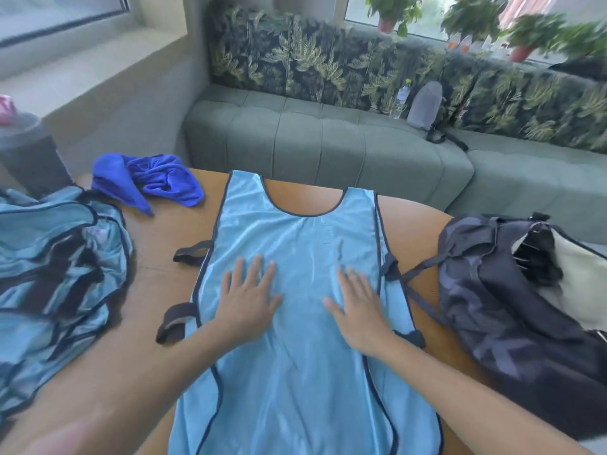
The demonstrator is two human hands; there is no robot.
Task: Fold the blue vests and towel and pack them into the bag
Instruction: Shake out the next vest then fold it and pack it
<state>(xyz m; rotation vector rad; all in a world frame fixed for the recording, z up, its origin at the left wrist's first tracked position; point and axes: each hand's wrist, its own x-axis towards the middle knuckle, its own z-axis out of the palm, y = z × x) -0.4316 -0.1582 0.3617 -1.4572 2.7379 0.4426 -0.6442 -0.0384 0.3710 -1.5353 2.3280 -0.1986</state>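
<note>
smooth mesh vest (295, 257) under flat hands (248, 297)

Vest: we see a light-blue vest (295, 257) spread flat on the table (164, 244).
Hands: our left hand (249, 300) and right hand (359, 310) press flat on it.
Bag: dark bag (512, 290), right.

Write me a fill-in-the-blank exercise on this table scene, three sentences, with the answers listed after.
1. Both hands, the left hand and the right hand, press flat on the spread light blue ____.
2. The crumpled dark blue towel lies at the far ____ corner of the table.
3. The dark bag sits on the ____ side of the table.

Answers: vest; left; right
</note>
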